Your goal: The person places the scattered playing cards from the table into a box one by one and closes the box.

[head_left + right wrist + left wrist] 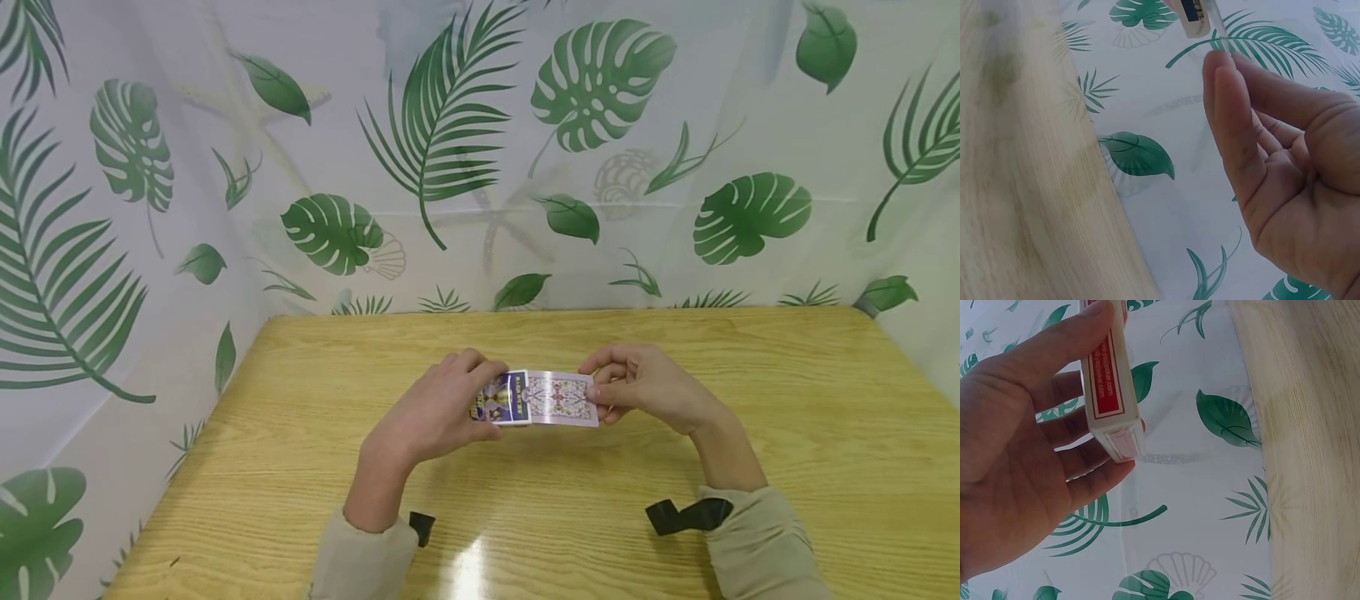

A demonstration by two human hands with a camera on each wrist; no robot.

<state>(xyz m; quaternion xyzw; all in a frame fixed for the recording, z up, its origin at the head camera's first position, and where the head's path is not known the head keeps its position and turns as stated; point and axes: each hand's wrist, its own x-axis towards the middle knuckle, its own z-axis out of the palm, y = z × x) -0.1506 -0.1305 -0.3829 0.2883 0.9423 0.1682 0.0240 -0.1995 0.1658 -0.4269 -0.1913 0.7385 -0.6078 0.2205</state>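
Above the wooden table, my left hand (435,408) grips a playing card box (512,398) with a dark blue and purple printed face. In the left wrist view, the thumb and fingers hold the white edge of the card box (1105,387), which bears a red printed strip. From the box's right end sticks out a playing card (558,398) with an ornate red and white back. My right hand (652,387) pinches its outer end between thumb and fingers. The right wrist view shows the right hand (1279,156) with the card edge-on at the fingertips; how many cards it pinches cannot be told.
The wooden table (525,525) lies under both hands. A white cloth (465,267) printed with green leaves hangs behind it and along the left side. Black straps (686,517) dangle near both sleeves.
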